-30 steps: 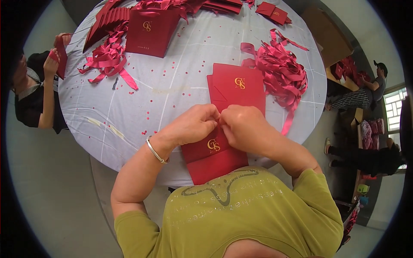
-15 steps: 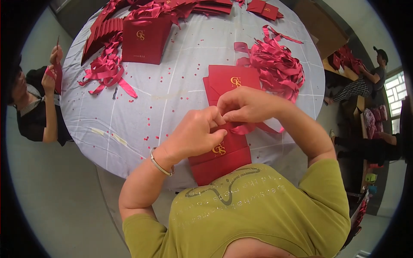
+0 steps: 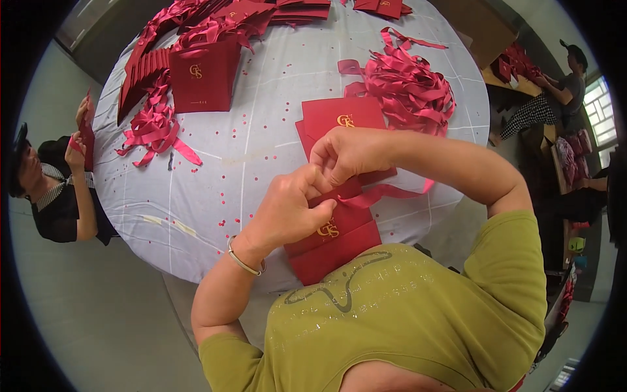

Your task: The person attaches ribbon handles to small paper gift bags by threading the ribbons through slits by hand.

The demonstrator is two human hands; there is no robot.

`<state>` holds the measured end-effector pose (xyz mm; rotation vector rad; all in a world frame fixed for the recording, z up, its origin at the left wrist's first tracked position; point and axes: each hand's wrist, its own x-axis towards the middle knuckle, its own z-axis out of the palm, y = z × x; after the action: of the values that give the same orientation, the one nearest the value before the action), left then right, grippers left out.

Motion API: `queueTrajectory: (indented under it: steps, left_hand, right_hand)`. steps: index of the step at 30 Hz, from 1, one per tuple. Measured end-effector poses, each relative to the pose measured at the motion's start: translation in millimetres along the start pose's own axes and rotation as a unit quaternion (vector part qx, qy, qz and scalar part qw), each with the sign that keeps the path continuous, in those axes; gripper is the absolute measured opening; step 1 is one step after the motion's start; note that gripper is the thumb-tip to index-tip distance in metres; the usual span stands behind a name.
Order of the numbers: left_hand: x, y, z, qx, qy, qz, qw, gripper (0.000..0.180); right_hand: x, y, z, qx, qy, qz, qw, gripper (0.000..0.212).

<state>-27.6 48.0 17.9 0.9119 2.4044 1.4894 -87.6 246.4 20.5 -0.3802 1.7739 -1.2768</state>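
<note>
Two hands and a loose red ribbon over a flat gift bag

A red ribbon now runs out to the right from under the hands, where one second ago I can see none there. Both hands are also higher up than they were. So the ribbon seems to be part of the work now, along with the bag.

The front gift bag lies flat under the hands, with its low end close to the green shirt. More flat bags lie just past it, partly under the right hand.

The right hand's grip is nearly closed, thumb and finger tips close together. The left hand has bent fingers and its thumb sticking out, so its grip is a bit open. The tips meet and hide each other, so I cannot tell what either one has hold of.

The front bag sits by the near edge of the round table, so there is little room that way. On the left, cloth with tiny red dots gives more room. Up on the right, a big ribbon pile sits beside the flat bags and takes up space
</note>
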Motion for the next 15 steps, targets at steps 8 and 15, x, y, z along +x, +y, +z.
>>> queueTrajectory:
  steps: [8,15]
  left_hand:
    - [0.5,7.0,3.1,-0.053,-0.025,-0.057,0.997,0.02]
    - [0.9,2.0,3.8,-0.045,-0.018,-0.085,0.995,0.018]
  right_hand:
    - [12.8,5.6,-9.3,0.033,0.226,-0.224,0.947,0.011]
    - [-3.6,-6.4,-1.5,-0.221,0.312,-0.235,0.894,0.016]
